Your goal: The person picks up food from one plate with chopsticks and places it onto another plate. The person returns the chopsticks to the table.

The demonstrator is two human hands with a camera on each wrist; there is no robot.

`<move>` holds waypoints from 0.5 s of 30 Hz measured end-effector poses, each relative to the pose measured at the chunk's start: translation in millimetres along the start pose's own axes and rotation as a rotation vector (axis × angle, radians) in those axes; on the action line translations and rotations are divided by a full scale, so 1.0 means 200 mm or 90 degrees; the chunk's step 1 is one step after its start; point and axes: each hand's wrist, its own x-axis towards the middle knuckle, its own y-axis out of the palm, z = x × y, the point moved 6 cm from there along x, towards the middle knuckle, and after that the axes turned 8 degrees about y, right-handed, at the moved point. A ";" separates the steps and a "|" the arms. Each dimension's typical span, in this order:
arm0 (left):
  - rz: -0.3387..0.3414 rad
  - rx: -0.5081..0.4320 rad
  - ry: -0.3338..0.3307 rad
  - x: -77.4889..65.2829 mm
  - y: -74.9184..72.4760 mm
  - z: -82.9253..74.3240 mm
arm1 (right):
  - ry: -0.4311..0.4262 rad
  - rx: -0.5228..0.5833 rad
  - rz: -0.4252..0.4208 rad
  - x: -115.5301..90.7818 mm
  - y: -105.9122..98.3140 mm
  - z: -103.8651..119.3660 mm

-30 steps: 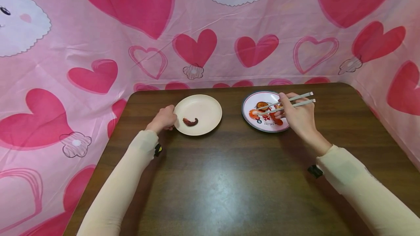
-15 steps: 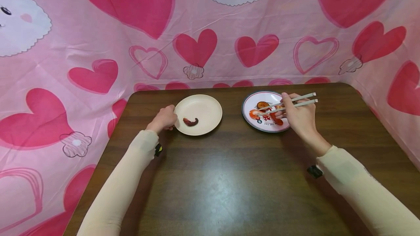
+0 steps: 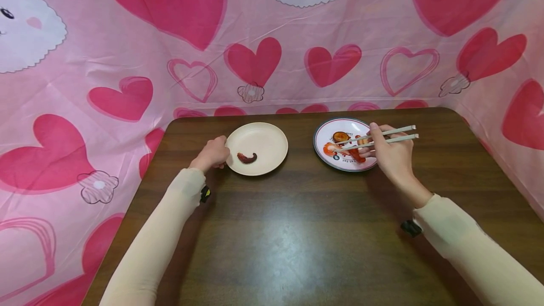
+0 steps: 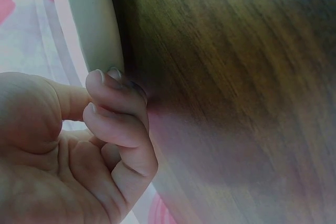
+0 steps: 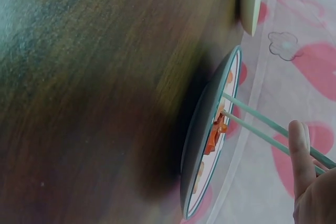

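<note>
My left hand (image 3: 212, 152) pinches the left edge of a cream plate (image 3: 269, 140); in the left wrist view its curled fingers (image 4: 123, 129) meet the plate's rim. A dark red, curled piece like an octopus tentacle (image 3: 247, 158) lies on that plate. My right hand (image 3: 393, 152) holds a pair of pale green chopsticks (image 3: 395, 135), slanting down to the left over a white plate with a dark blue rim (image 3: 324, 132). Their tips are at an orange shrimp (image 3: 329, 149). Around it lie a round brown slice (image 3: 341, 137) and a red-orange piece (image 3: 358, 156), partly covered by chopsticks and fingers.
Both plates stand towards the far edge of a dark wooden table (image 3: 272, 230). A pink cloth with hearts (image 3: 293, 22) hangs behind and along both sides. Black wrist devices (image 3: 411, 228) sit under the cream sleeves.
My right hand has shifted slightly to the right, and the chopsticks lie flatter, with their tips still by the shrimp. My left hand and the cream plate have not moved.
</note>
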 end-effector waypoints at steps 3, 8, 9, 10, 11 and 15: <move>0.000 -0.003 0.004 0.00 0.00 0.00 | 0.013 0.025 0.002 0.00 -0.01 -0.01; -0.002 -0.004 0.006 0.00 0.00 0.00 | 0.034 0.060 0.001 0.00 -0.02 -0.03; -0.002 -0.004 0.006 0.00 0.00 0.00 | 0.038 0.064 0.000 0.00 -0.02 -0.04; -0.003 -0.003 0.006 0.00 0.00 0.00 | 0.041 0.066 -0.002 0.00 -0.02 -0.04; -0.004 -0.002 0.005 0.00 0.00 0.00 | 0.046 0.070 -0.003 0.00 -0.02 -0.04; -0.002 -0.001 0.004 -0.01 0.00 0.00 | 0.058 0.089 -0.012 0.00 -0.04 -0.06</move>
